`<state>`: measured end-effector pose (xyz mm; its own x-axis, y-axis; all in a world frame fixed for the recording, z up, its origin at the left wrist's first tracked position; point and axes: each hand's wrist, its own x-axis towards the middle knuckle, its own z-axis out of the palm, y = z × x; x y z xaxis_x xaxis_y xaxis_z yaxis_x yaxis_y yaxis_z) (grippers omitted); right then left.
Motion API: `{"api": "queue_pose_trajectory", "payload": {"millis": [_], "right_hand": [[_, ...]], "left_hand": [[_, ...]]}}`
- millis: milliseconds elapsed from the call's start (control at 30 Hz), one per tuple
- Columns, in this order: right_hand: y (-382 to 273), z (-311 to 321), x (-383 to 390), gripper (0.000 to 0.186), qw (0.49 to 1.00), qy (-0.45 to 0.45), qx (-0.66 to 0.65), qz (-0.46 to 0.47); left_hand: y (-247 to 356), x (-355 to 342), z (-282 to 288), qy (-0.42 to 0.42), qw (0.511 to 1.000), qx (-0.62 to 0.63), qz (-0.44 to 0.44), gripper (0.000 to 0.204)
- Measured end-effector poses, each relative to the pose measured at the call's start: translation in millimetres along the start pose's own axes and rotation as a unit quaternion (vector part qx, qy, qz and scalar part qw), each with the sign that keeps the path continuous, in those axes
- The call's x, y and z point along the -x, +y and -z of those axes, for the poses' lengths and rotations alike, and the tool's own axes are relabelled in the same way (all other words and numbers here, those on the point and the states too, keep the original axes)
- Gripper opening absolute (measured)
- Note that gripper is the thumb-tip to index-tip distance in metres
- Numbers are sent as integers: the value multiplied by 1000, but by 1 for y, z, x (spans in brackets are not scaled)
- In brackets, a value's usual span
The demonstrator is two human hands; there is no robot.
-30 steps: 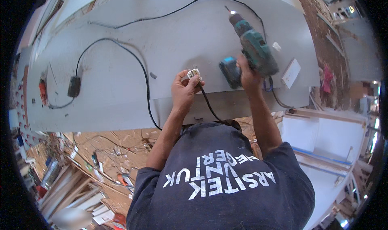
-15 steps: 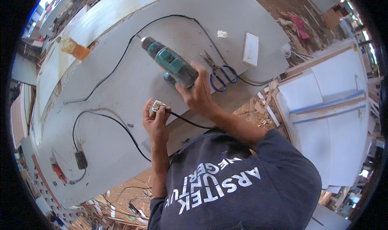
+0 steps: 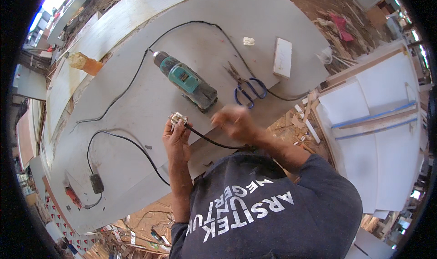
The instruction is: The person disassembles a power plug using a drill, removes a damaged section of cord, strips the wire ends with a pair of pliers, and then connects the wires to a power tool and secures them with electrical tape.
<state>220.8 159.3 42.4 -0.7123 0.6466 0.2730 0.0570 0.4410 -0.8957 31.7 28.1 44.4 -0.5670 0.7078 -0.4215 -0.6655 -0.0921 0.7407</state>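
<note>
Between the fingers of my left hand (image 3: 176,140) is a small white electrical plug (image 3: 178,118), with a black cable (image 3: 205,138) running from it toward my body. Its details are too small to make out. My right hand (image 3: 237,123) hovers apart from the cordless drill (image 3: 185,79), its fingers smeared by motion. The teal and black drill lies on its side on the grey board (image 3: 132,136), chuck pointing to the far left. Blue-handled scissors (image 3: 248,93) lie just beyond my right hand, blades slightly parted.
A second black cable (image 3: 195,22) curves around the drill. A white block (image 3: 282,58) and a small white piece (image 3: 248,41) lie at the far right. On the left are a dark inline box (image 3: 96,183) on a cord and a red tool (image 3: 73,196). White panels (image 3: 359,122) stand at right.
My right hand has let go of the drill and drawn back toward me. The drill now rests on the board. My left hand still holds the plug in nearly the same place.
</note>
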Motion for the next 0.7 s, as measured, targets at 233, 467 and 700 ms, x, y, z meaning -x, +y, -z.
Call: {"api": "queue_pose_trajectory", "payload": {"millis": [233, 467, 700], "right_hand": [[138, 135, -135, 28, 882, 208, 422, -11], [147, 149, -158, 35, 940, 115, 278, -160], [30, 122, -102, 50, 949, 132, -224, -179]], "left_hand": [[-8, -3, 28, 67, 997, -16, 26, 30], [-10, -7, 31, 47, 998, 34, 36, 34], [-11, -5, 20, 14, 999, 37, 27, 36]]}}
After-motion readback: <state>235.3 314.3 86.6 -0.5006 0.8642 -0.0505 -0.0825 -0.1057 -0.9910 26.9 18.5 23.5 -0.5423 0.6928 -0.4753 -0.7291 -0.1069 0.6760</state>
